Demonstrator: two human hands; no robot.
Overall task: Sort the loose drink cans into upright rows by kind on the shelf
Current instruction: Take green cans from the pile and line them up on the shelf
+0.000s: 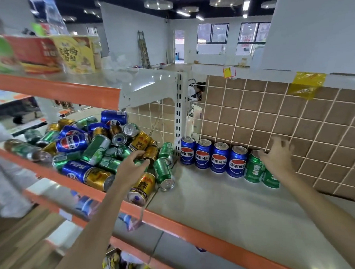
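Dozens of loose cans (87,150), blue, green and gold, heaped left of the left hand (131,169); fingers (140,154) curled down onto a green can (141,162) in the heap, closed around it. Four upright blue Pepsi cans (212,157) between the hands. Two upright green cans (255,168) just under the right hand (277,154), fingertips (262,153) loosely bent, touching one rim; firm grip not discernible.

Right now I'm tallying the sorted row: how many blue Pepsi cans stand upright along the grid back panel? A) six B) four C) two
B: four blue Pepsi cans stand side by side against the grid back panel, with green cans next, by the right hand.
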